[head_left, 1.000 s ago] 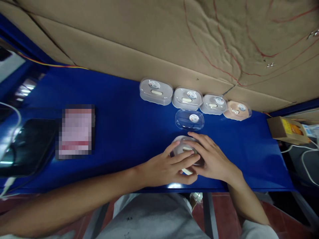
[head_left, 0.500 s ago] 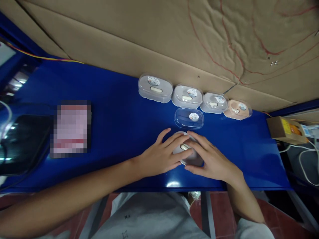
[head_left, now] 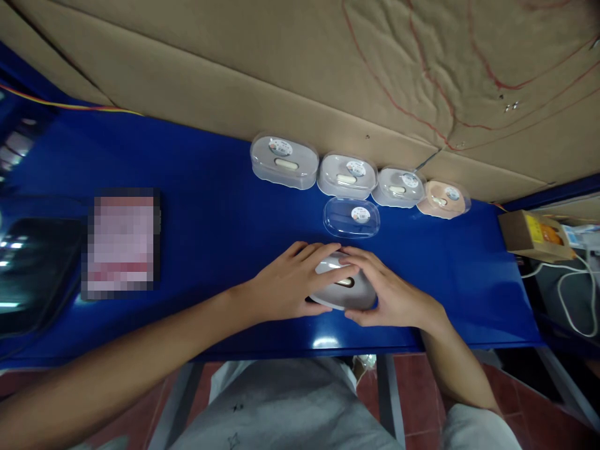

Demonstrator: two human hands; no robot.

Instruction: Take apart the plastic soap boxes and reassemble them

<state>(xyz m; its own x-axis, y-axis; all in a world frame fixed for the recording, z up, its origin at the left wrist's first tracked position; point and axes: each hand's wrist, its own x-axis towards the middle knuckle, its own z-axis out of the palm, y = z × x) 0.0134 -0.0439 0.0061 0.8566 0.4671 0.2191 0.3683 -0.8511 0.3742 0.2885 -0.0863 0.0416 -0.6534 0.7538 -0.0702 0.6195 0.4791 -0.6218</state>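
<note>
Both my hands are around an oval grey plastic box (head_left: pixel 359 292) on the blue tabletop. My left hand (head_left: pixel 295 281) grips its left side, thumb at the near edge, and one finger stretches across the top. That finger partly covers a dark-rimmed slot with a pale piece in it. My right hand (head_left: pixel 394 290) holds the right side, thumb at the near edge and fingers over the far rim. Beyond the hands lies a loose clear oval lid (head_left: pixel 344 219) with a round label.
Along the cardboard wall (head_left: pixel 210 81) stand three grey lidded boxes (head_left: pixel 284 161) and a peach one (head_left: pixel 443 200). A tablet-like thing with a blurred face (head_left: pixel 122 240) and a black glossy object (head_left: pixel 37 269) lie left. An open carton (head_left: pixel 534 234) and white cables are at right.
My left hand has drawn its spread fingers in around the box's left side. The box top shows more between the hands. The whole view has shifted slightly.
</note>
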